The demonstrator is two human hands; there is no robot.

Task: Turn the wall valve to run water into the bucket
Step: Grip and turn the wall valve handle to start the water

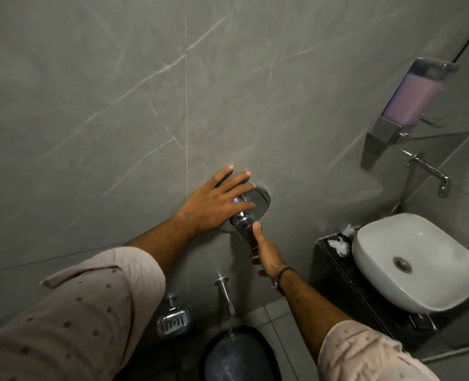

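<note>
At the bottom, a dark bucket (234, 356) stands on the floor, and a thin stream of water falls into it from the chrome spout (225, 294) above. A soap dish (172, 320) hangs on the wall left of the spout. Higher up, the right hand (267, 254) grips the wall valve (248, 213) lever, thumb on top. The left hand (216, 200) lies open with spread fingers on the valve plate and the grey wall (117, 92). To the right, a white basin (414, 259) sits on a dark desk (335, 259).

No legible text or labels.
</note>
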